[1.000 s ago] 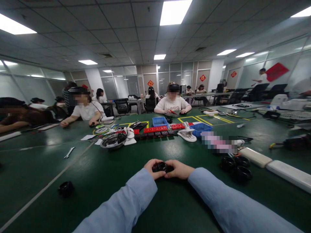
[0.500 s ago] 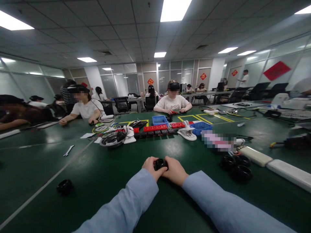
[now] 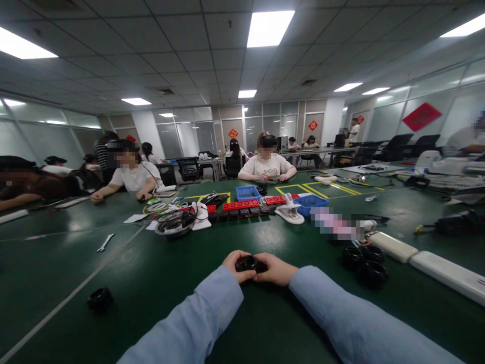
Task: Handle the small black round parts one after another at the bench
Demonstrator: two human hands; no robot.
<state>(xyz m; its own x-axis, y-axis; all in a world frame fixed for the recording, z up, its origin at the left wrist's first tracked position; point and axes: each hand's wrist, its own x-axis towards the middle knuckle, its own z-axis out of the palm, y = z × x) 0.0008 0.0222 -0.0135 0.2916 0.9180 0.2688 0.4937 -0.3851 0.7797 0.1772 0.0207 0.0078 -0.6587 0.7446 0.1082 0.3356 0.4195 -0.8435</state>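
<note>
A small round black part [image 3: 249, 263] with a hole in its top is held between both hands, just above the green table [image 3: 182, 298]. My left hand [image 3: 236, 265] wraps its fingers and thumb round the left side. From the right, my right hand [image 3: 276, 269] grips the same part with bent fingers, its thumb near the left one. Several similar black rings [image 3: 373, 273] are grouped on the table to the right. Another black ring [image 3: 100, 300] lies alone at the left.
Beyond the hands are a red-and-black strip [image 3: 242, 206], a white clamp [image 3: 290, 211], coiled cables [image 3: 174, 222] and a blue tray [image 3: 248, 193]. A wrench [image 3: 105, 242] lies left, white bars [image 3: 443, 273] right. People sit across the table.
The view has tilted up slightly. My right hand has shifted its grip, its fingers lying flatter at the side, and more of the black part shows.
</note>
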